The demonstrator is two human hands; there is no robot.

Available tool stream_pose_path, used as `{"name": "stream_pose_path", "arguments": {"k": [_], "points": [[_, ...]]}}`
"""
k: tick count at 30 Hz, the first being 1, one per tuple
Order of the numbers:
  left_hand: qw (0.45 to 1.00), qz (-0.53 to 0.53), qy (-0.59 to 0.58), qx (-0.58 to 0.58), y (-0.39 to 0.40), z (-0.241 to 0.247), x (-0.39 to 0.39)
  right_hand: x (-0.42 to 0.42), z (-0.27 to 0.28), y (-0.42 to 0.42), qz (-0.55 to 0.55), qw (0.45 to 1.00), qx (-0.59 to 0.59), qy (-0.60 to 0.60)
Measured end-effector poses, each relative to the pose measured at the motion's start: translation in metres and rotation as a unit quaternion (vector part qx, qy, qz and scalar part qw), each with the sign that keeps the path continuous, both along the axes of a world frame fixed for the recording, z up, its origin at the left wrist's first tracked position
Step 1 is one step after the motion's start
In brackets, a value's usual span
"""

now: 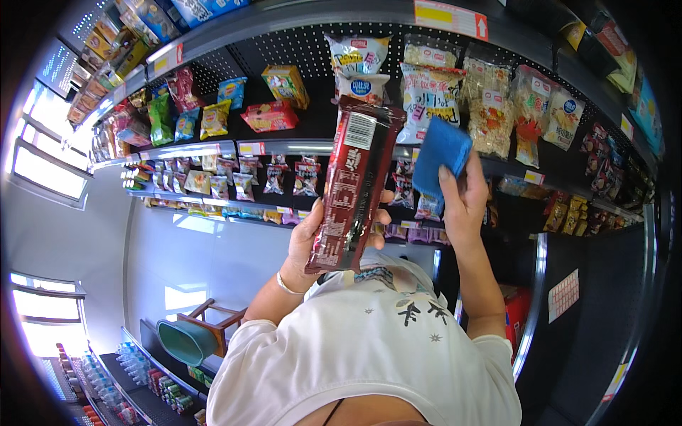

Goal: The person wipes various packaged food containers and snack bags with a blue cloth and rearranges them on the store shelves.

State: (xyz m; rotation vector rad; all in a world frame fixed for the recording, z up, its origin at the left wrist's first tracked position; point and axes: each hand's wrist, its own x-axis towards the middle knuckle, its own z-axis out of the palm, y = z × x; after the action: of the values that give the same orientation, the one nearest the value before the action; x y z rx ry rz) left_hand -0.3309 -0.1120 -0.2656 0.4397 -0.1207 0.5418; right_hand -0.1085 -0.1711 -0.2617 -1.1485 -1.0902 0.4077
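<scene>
My left hand grips a long dark red snack package with a barcode and printing facing up; its fingers show at the package's right edge. A folded blue cloth is pinched between the thumb and fingers of my right hand, to the right of the package. Beyond both hands, bagged snacks stand on a black shelf, among them a white bag and a clear bag of light-coloured snacks. The package hides part of the shelf behind it.
The metal front edge of the shelf runs across, with small bagged snacks on a lower level. Left on the shelf lie a red packet and a yellow-green box. A green tub stands by a wooden stool at lower left.
</scene>
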Motion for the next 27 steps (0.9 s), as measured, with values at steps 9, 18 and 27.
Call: {"name": "stream_pose_path", "arguments": {"k": [9, 18, 27], "points": [[0.989, 0.045, 0.133, -0.039, 0.001, -0.036, -0.022, -0.048, 0.033, 0.048, -0.049, 0.915, 0.073, -0.394], [0.965, 0.117, 0.202, -0.119, 0.014, -0.062, -0.031, -0.09, -0.002, 0.019, 0.083, 0.914, 0.026, -0.397], [0.988, 0.099, 0.081, -0.085, 0.038, -0.065, -0.009, -0.102, -0.032, -0.021, 0.213, 0.927, -0.041, -0.307]]}}
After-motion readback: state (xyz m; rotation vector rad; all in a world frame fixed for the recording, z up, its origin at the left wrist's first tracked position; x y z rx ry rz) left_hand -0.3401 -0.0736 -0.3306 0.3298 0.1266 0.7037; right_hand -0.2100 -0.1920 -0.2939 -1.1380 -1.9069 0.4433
